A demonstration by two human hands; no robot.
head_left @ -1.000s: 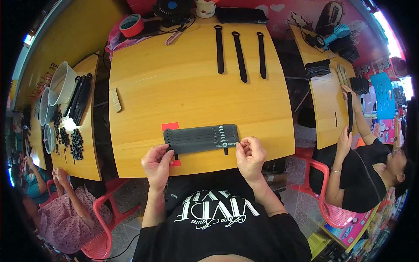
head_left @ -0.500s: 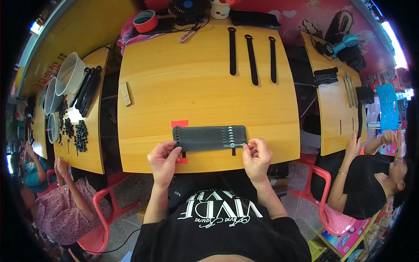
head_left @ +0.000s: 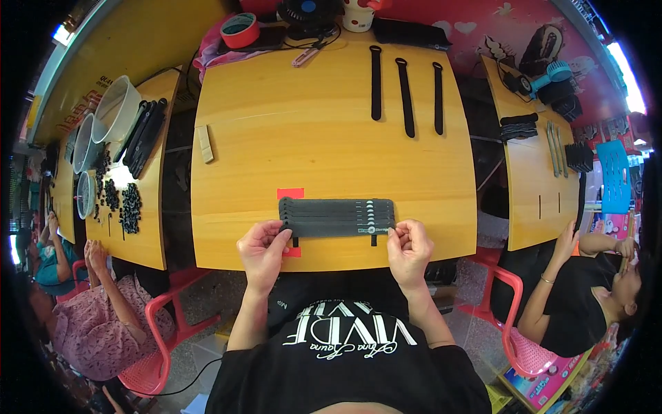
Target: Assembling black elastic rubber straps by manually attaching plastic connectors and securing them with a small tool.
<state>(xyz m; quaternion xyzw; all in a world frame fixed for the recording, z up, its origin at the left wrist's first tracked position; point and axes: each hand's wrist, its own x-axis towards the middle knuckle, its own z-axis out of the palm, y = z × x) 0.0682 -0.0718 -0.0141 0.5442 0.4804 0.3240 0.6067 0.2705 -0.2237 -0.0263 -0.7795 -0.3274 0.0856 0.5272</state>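
A row of overlapping black cable-tie straps [head_left: 324,215] lies at the near middle of the table, with pale printed marks toward its right end. My left hand [head_left: 265,250] pinches the left end of the nearest strap between thumb and forefinger. At its opposite end, my right hand [head_left: 409,250] pinches the same strap, which stretches flat between the hands. Red tape [head_left: 290,193] shows behind the row's left end, and another red piece is partly under my left fingers. Two short black tabs stick out below the row.
Three loose black straps [head_left: 407,98] lie at the far right. At the back are a red tape roll [head_left: 239,30], a small fan [head_left: 307,14] and a cutter [head_left: 306,56]. A pale block [head_left: 205,144] sits left. Co-workers sit at tables on both sides.
The view has shifted slightly, so the table sits a little further right in it. Both my hands keep their pinch on the strap's ends. The right co-worker's hands have moved a little.
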